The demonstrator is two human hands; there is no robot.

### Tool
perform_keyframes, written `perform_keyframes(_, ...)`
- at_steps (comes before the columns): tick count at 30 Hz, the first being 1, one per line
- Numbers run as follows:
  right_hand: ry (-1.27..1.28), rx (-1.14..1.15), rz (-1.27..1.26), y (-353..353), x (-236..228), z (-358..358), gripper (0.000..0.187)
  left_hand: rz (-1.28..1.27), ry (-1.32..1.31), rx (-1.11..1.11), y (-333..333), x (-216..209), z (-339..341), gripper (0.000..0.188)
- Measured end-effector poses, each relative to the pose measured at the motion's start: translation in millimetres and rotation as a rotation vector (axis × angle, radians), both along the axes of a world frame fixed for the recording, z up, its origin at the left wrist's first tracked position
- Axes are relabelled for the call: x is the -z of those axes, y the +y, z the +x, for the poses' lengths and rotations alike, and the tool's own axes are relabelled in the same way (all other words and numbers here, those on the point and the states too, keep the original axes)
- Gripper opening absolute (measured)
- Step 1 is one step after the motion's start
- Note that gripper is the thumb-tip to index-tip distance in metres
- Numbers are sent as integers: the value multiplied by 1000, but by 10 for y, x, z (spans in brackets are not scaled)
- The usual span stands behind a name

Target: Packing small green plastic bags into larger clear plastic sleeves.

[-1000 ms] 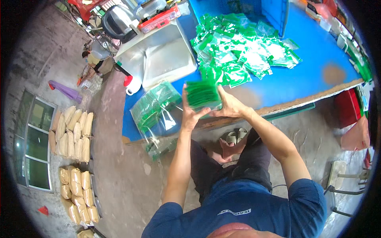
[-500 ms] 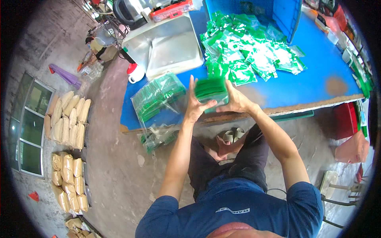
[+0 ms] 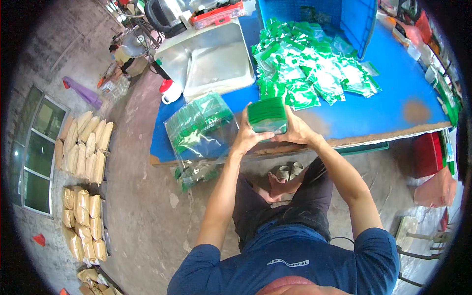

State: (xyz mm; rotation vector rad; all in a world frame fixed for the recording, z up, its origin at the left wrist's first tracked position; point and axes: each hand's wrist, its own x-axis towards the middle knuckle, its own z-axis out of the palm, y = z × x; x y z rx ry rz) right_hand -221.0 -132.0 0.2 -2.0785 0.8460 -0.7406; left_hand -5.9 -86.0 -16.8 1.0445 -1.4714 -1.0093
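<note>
Between my two hands, at the front edge of the blue table (image 3: 344, 120), is a thick stack of green and clear plastic packets (image 3: 268, 115). My left hand (image 3: 248, 136) is closed on its left side, thumb along the near face. My right hand (image 3: 296, 127) wraps round the right side. Just left of them lies a clear plastic bag (image 3: 201, 123) filled with rows of similar green packets, its loose end hanging over the table edge. Beyond my hands, a loose heap of green and clear packets (image 3: 305, 64) spills from a blue crate (image 3: 363, 29) lying on its side.
Behind the bag stands a metal tray (image 3: 216, 69), with a white mug with a red lid (image 3: 170, 92) beside it. A kettle (image 3: 164, 17) and a red box (image 3: 216, 15) are at the back. Brown sacks (image 3: 86, 142) line the left wall. Another person (image 3: 120, 56) is far left.
The stack has turned upright and is now held steadier, with its green top edges squared toward me. Both hands have closed in on its sides.
</note>
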Motion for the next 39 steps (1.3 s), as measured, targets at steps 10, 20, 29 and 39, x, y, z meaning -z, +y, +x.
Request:
perform_keyframes(10,108,53,-223,240,-80,-93,98,-71,72,98,280,-178,-175,65)
perform_keyframes(20,-367,-150,1344,788,-284,-33,116,182,777,117,793,81,-158,68)
perform_keyframes(29,-930,-145,1790,1473,661,-19,64,53,157,458,985,622,208,98)
perform_keyframes(39,-68,-23,393,1339,-262,-96,108,299,691,-165,1521,-21,-256,71)
